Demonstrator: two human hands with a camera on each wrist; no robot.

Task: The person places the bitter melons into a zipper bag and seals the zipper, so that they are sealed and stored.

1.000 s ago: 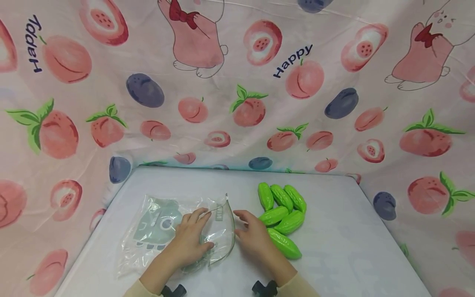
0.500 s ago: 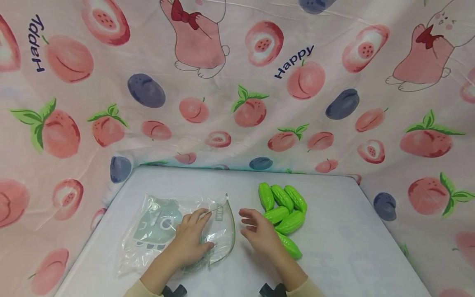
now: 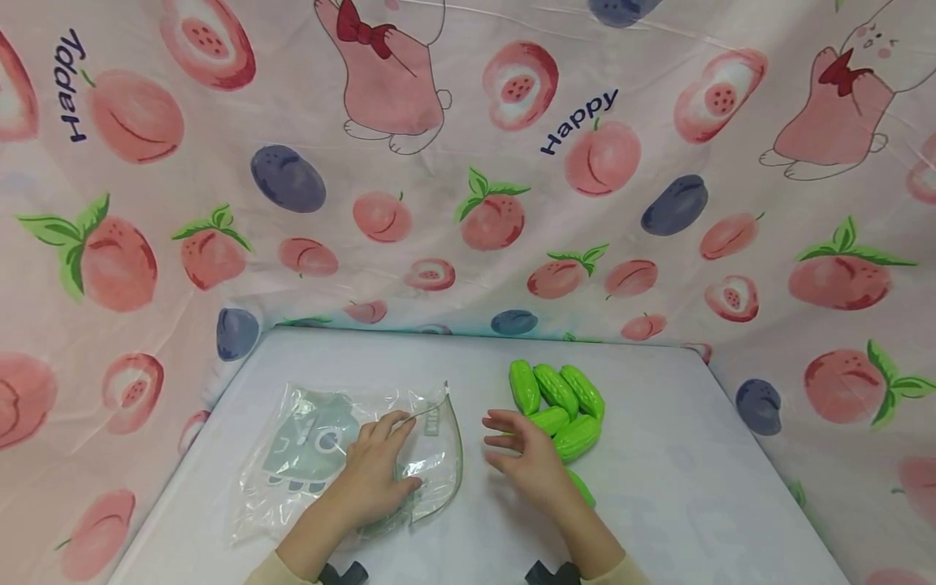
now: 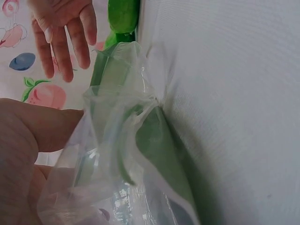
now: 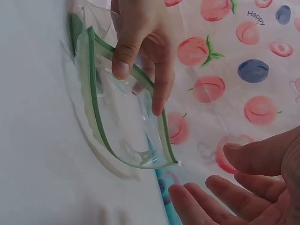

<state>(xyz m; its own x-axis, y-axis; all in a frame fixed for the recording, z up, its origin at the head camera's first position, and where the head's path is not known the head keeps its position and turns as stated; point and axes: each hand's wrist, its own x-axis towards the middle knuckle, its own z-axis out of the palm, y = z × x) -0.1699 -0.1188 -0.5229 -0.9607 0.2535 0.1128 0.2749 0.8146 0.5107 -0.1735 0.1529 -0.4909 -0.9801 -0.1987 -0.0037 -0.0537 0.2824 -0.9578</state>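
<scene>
Holding nothing, my right hand (image 3: 532, 465) has its fingers parted and loosely bent, the thumb standing separate from them. It has moved away from the mouth of the clear bag (image 3: 318, 439) toward my right side, so I judge that my left hand (image 3: 373, 471) alone now guards this mouth from falling closed. The left fingers hold the bag at its green rim (image 5: 97, 112), spread across it; how firmly, I cannot tell. The bag lies on the white table (image 3: 680, 455) under this hand, its mouth facing the right fingers, with a gap between. Farther out, the glossy green gourds (image 3: 576, 439) lie clustered just beside my right hand, which hides some of them; whether it touches any, I cannot tell.
</scene>
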